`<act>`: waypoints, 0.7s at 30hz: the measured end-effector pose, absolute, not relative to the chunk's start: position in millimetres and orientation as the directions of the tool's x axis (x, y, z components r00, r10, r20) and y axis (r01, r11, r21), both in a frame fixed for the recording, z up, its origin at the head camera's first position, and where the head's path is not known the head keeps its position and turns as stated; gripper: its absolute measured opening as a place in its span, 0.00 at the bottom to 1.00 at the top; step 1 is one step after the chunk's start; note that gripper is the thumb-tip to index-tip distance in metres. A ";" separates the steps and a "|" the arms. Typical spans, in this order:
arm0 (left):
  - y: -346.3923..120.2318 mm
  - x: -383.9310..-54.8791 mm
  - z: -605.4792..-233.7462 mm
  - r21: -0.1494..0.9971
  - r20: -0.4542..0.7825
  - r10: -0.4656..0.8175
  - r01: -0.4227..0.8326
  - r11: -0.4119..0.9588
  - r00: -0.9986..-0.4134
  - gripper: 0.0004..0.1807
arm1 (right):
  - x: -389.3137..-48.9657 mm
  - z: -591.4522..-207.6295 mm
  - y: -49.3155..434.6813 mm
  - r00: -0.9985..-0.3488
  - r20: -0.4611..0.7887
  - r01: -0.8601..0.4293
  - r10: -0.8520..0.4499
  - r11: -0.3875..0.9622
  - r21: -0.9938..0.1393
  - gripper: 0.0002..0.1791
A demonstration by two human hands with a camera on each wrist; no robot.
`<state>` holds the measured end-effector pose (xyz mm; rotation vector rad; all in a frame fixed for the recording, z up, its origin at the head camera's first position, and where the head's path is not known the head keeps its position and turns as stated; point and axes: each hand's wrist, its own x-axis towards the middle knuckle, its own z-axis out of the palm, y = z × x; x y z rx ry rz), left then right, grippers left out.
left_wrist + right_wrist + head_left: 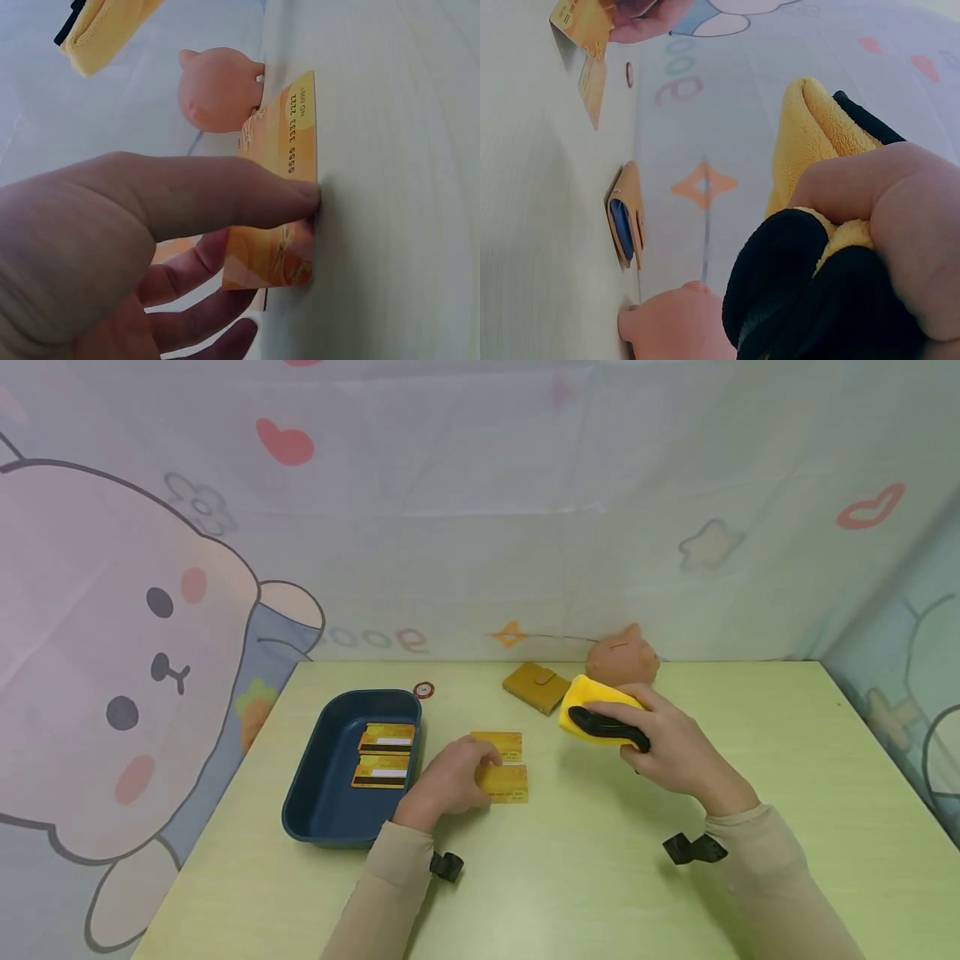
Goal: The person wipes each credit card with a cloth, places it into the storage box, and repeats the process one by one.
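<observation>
My left hand (453,777) pinches a gold bank card (300,135) by its edge, thumb on the near face and fingers behind. In the left wrist view the card stands tilted up, its lower edge close to the table. Just beyond it in the head view, a second gold card (501,742) lies on the table. My right hand (671,747) grips a folded cloth (581,697), yellow and fluffy on one side and black on the other. Hand and cloth are held up over the right part of the table.
A blue tray (307,793) with two gold cards (384,770) in it stands left of my left hand. A red-rimmed chip (423,690) lies behind it. At the back are a mustard wallet (534,686) and an orange-pink piggy bank (621,658), near a printed curtain (480,460).
</observation>
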<state>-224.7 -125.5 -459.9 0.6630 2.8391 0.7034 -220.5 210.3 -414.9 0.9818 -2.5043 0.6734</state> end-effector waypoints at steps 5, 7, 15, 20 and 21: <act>-125.3 -224.1 -459.0 0.543 0.026 0.499 0.431 0.721 -0.866 0.25 | -219.9 -414.5 210.1 -0.693 0.486 -0.704 -0.533 0.645 -0.296 0.42; -125.4 -224.5 -459.3 0.566 0.052 0.518 0.453 0.689 -0.854 0.24 | -220.0 -414.4 209.8 -0.693 0.486 -0.704 -0.533 0.645 -0.296 0.42; -127.1 -228.5 -461.3 0.802 0.060 0.496 0.338 0.492 -0.866 0.21 | -218.8 -414.6 207.7 -0.694 0.482 -0.706 -0.534 0.636 -0.312 0.42; -125.5 -230.2 -459.8 0.907 0.083 0.366 0.222 0.357 -0.927 0.16 | -217.6 -414.1 203.5 -0.680 0.485 -0.721 -0.549 0.622 -0.306 0.43; -124.9 -230.1 -459.1 0.922 0.088 0.343 0.207 0.327 -0.935 0.15 | -217.5 -414.2 202.5 -0.676 0.488 -0.725 -0.553 0.618 -0.304 0.43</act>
